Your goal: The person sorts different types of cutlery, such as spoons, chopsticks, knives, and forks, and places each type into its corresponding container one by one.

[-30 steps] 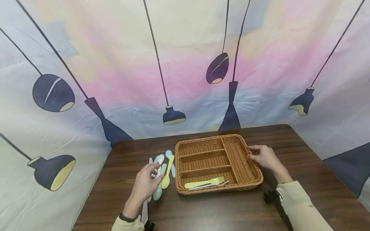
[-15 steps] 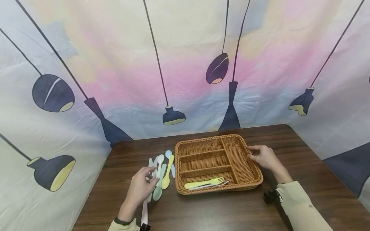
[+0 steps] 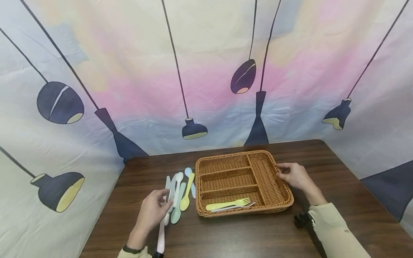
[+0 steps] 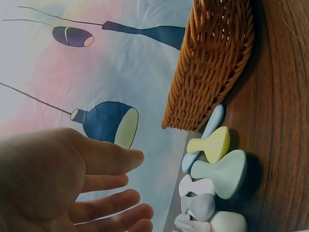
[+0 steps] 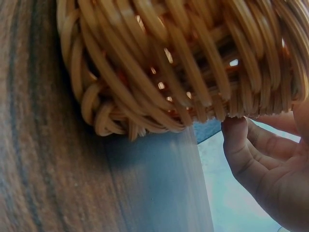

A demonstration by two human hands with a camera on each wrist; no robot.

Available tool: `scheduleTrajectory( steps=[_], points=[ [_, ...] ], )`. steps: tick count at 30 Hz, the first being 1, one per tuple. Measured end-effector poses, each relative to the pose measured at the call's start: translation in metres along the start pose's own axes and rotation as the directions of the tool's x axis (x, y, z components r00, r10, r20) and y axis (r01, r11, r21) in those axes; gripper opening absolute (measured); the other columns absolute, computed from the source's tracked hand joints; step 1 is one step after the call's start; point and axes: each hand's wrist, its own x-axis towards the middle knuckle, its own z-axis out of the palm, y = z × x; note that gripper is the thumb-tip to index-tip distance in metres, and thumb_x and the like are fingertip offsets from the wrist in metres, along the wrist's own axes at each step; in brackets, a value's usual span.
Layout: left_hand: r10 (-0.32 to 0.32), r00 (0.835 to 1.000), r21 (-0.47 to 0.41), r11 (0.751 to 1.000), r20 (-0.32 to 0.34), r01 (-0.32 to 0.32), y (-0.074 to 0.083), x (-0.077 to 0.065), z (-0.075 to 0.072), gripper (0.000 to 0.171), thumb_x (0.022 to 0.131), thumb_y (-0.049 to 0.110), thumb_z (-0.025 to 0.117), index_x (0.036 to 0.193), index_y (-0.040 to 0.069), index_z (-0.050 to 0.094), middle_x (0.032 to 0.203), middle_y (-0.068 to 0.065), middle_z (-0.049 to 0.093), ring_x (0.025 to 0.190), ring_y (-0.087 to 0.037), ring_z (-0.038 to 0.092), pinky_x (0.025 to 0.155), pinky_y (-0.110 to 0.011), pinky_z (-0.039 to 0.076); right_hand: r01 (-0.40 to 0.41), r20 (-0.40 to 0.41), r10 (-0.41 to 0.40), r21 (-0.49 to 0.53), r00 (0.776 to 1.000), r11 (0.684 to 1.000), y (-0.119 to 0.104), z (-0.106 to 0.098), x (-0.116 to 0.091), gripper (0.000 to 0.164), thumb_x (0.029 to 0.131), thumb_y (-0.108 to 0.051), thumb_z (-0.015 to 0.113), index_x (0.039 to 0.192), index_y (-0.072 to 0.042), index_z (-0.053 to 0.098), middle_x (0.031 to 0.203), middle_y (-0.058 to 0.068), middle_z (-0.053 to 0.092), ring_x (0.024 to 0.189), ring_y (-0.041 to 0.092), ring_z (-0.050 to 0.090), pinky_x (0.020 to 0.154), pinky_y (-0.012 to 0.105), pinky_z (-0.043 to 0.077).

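while the brown table [image 3: 245, 236] bears a basket [image 3: 267, 186], lamp-printed cloth [image 3: 213, 39] hangs behind.

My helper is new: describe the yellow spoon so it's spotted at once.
On the dark wooden table, find the wicker basket. Cutlery lies loose along its left side, the yellow spoon among it. It is the only yellow piece visible outside the basket.

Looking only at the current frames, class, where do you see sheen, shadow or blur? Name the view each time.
Head: mostly soft light, a faint sheen on the table in front of the basket. Left wrist: dimmer, dark shadows beside the yellow spoon and green spoon. Right wrist: the basket's near weave looks soft, with bluish glare on the table.
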Motion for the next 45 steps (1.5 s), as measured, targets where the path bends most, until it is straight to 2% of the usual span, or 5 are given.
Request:
scheduleTrajectory(
  steps=[11,23,29,35,45],
  points=[
    [-0.011,1.000,0.022,1.000,0.011,0.010,-0.005,-0.001,0.001,0.041,0.079,0.014,0.078,0.117,0.003,0.068,0.105,-0.016,0.068,0.087,-0.028,0.067,0.067,-0.039,0.053,-0.016,0.003,0.015,0.008,1.000,1.000,0.001,0.000,0.000,0.041,0.090,-0.017,0.068,0.129,-0.006,0.064,0.097,0.012,0.070,0.067,0.011,0.062,0.056,0.031,0.047],
    [-0.081,0.996,0.083,0.993,0.029,0.079,-0.018,0.000,0.009,0.048,0.076,0.016,0.078,0.119,-0.002,0.065,0.101,-0.015,0.066,0.082,-0.023,0.061,0.069,-0.040,0.050,-0.022,0.006,0.022,0.015,1.000,1.000,0.002,0.000,0.000,0.042,0.090,-0.019,0.068,0.129,-0.007,0.063,0.100,0.014,0.069,0.068,0.011,0.062,0.057,0.030,0.047],
    [-0.120,0.991,0.114,0.987,0.063,0.112,-0.023,-0.003,0.008,0.050,0.075,0.017,0.078,0.118,-0.004,0.064,0.095,-0.013,0.064,0.077,-0.020,0.056,0.066,-0.036,0.046,-0.019,0.001,0.019,0.013,1.000,1.000,0.001,0.001,0.000,0.041,0.090,-0.019,0.068,0.129,-0.007,0.064,0.097,0.013,0.070,0.068,0.011,0.062,0.058,0.030,0.047],
    [-0.149,0.983,0.123,0.983,0.103,0.137,-0.024,-0.006,0.008,0.054,0.074,0.018,0.080,0.120,-0.005,0.062,0.100,-0.016,0.063,0.084,-0.026,0.061,0.072,-0.045,0.051,-0.013,0.002,0.013,0.022,1.000,1.000,0.002,0.001,0.000,0.041,0.090,-0.018,0.068,0.129,-0.006,0.063,0.097,0.013,0.070,0.068,0.011,0.062,0.056,0.031,0.047],
    [-0.144,0.985,0.122,0.984,0.093,0.132,-0.026,-0.008,0.011,0.057,0.070,0.014,0.082,0.120,-0.006,0.062,0.097,-0.016,0.062,0.081,-0.026,0.061,0.070,-0.044,0.052,-0.003,-0.002,0.003,0.021,1.000,1.000,0.003,0.001,0.000,0.041,0.089,-0.017,0.069,0.128,-0.006,0.064,0.096,0.012,0.071,0.069,0.011,0.064,0.057,0.031,0.048]
  ],
)
